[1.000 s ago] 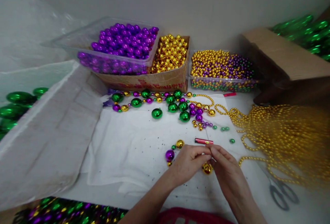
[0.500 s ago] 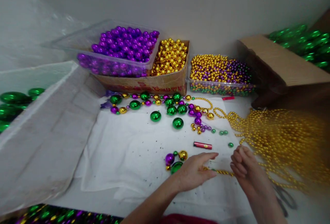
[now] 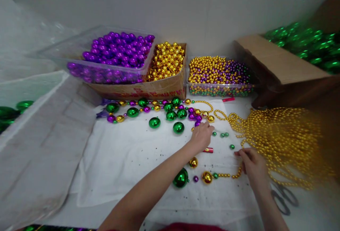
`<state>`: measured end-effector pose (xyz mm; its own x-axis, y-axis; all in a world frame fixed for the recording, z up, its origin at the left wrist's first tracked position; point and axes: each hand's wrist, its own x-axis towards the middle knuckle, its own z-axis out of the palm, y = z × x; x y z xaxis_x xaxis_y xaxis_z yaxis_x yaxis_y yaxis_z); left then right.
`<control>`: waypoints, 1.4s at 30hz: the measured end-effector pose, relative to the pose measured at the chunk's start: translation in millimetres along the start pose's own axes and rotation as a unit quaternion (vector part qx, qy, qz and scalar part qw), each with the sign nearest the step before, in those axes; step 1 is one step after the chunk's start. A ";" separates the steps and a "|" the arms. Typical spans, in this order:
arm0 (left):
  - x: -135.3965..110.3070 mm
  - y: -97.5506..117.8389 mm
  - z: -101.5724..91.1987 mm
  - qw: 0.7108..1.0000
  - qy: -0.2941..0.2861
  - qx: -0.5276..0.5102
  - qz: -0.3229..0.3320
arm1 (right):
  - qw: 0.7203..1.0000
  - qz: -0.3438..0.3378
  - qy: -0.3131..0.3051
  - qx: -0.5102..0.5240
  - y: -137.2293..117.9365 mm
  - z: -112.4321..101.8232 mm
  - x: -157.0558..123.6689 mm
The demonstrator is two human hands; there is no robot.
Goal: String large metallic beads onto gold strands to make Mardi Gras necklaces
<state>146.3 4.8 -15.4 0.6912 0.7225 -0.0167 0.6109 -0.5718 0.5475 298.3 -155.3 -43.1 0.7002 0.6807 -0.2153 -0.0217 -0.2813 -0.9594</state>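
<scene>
My left hand (image 3: 202,137) reaches over the small loose beads in the middle of the white cloth. Its fingers are curled down and pressed together, and what they pinch is hidden. To the right, my right hand (image 3: 251,162) is closed, thumb against fingers, with a gold bead string (image 3: 236,175) running up into it. In line with that string lie a small green bead (image 3: 215,175), a gold ball (image 3: 207,177), a small purple bead (image 3: 196,179) and a large green ball (image 3: 181,178). Another gold ball (image 3: 193,162) sits near my left forearm. A red lighter (image 3: 209,150) is partly covered by my left wrist.
Behind stand a clear tub of purple balls (image 3: 119,52), a carton of gold balls (image 3: 167,61) and a tub of mixed beads (image 3: 217,73). Gold bead strings (image 3: 287,139) are heaped at right, scissors (image 3: 284,199) below them. A finished-looking beaded strand (image 3: 132,112) lies at back.
My left hand has moved forward from the near strand to the small loose beads. My right hand has shifted little. More of the near strand is uncovered, and the view has shifted slightly.
</scene>
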 end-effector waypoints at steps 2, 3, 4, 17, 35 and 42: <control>8.7 1.1 8.8 1.000 -0.003 -0.006 -0.002 | 1.000 -0.007 0.000 -0.025 -0.1 2.7 5.3; 11.5 0.7 11.5 1.000 -0.003 -0.011 -0.003 | 0.999 -0.010 -0.001 -0.033 -0.6 5.2 7.9; 13.5 0.0 13.0 1.000 -0.002 -0.018 -0.006 | 0.999 -0.012 -0.005 -0.038 -1.2 8.3 10.5; -44.2 -20.7 -26.7 0.690 0.012 -0.698 -0.194 | 0.984 0.000 -0.166 -0.066 -30.1 15.6 -20.9; -69.3 -41.9 -34.4 0.482 0.103 -0.838 -0.231 | 0.964 0.026 -0.253 -0.079 -52.4 22.7 -68.5; -70.3 -43.2 -36.0 0.488 0.119 -0.833 -0.232 | 0.969 0.028 -0.234 -0.077 -54.2 19.6 -62.9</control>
<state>57.4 -7.3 -7.7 0.4413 0.7626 -0.4729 -0.6185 0.6403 0.4554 241.5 -169.6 18.8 0.3005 0.8832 -0.3600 0.0814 -0.3998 -0.9130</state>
